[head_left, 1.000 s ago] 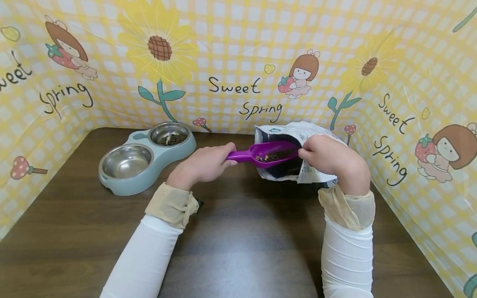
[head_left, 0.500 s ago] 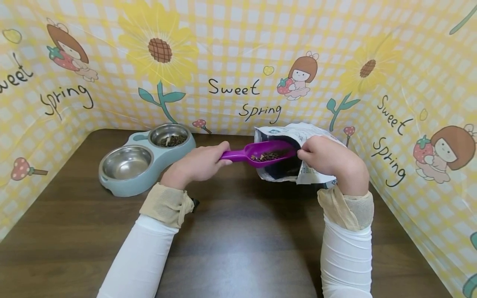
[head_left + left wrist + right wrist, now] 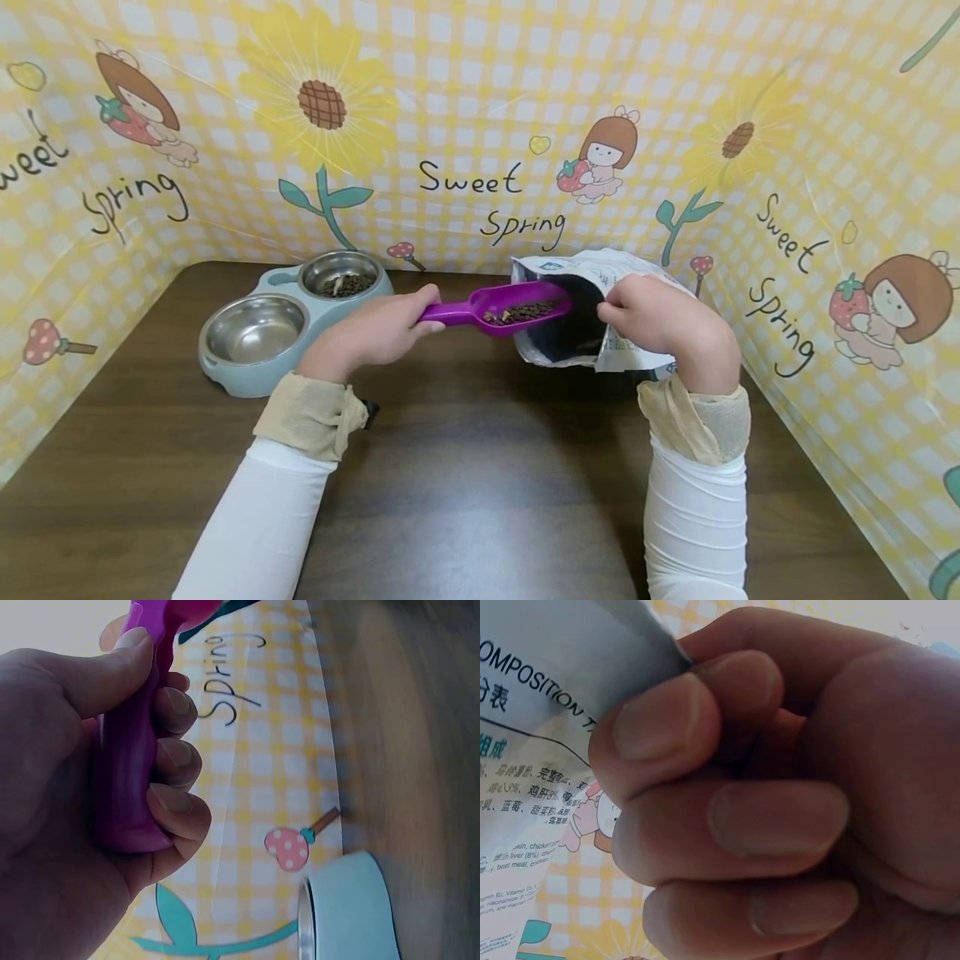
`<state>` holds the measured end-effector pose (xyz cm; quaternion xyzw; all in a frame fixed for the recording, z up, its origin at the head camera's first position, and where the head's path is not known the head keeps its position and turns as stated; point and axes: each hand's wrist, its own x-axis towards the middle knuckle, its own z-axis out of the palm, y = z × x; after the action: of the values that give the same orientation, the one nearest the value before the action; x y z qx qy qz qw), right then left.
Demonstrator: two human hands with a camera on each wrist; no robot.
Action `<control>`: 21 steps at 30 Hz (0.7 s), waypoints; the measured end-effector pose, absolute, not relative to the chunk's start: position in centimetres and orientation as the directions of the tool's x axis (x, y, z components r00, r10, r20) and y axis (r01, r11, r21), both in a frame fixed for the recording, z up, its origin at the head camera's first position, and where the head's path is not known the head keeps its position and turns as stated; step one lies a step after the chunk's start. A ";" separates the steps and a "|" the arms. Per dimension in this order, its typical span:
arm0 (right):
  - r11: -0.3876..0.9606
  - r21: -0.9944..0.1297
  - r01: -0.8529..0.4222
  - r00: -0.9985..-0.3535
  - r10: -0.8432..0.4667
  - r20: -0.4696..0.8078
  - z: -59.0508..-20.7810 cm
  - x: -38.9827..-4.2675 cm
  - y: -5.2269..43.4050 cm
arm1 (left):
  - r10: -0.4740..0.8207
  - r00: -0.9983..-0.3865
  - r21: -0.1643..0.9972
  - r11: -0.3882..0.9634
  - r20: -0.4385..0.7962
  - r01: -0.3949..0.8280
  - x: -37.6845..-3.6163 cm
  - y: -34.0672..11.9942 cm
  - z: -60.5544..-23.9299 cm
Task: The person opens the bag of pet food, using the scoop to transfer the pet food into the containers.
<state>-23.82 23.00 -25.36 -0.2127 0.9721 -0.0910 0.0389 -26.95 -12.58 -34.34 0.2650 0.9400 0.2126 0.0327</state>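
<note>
While the purple plastic scoop (image 3: 498, 308) is held level above the dark wooden table (image 3: 480, 492), a load of brown kibble (image 3: 522, 312) is carried in its shallow bowl, just outside the mouth of the white printed food bag (image 3: 592, 312). The handle is gripped by the left hand (image 3: 375, 333), with the fingers (image 3: 176, 761) curled round it and the thumb laid along the top. The bag's edge is pinched between thumb and curled fingers of the right hand (image 3: 652, 317), so that the opening is kept wide near the table's far right corner.

The grey-green double pet feeder with two steel bowls (image 3: 288, 321) stands toward the far left corner, well apart from the scoop; kibble is seen in the farther bowl (image 3: 343, 282), none in the nearer bowl (image 3: 255, 327).

Risks are judged as follows. Kibble would be spilled onto the table if the scoop were tilted or jolted, since its sides are low and its front is open. The bag is judged liable to slump or tip if the pinch were released, since nothing else is seen to prop it. A light feeder could be shifted if knocked by the scoop's tip.
</note>
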 end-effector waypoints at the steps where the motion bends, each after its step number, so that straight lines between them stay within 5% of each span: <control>1: 0.893 -0.194 -0.406 -0.907 -0.420 -0.038 -25.4 -23.8 23.0 | 0.511 -0.858 0.424 0.766 0.051 0.482 -26.9 -12.9 -34.3; 21: 0.892 -0.207 -0.403 -0.906 -0.420 -0.046 -25.5 -23.9 23.2 | 0.326 -0.946 0.448 0.846 -0.006 0.288 -25.2 -26.5 -32.7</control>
<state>-23.93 23.24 -25.50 -0.2117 0.9715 -0.0968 0.0445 -25.21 -26.47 -32.70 0.1599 0.9600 0.2264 0.0409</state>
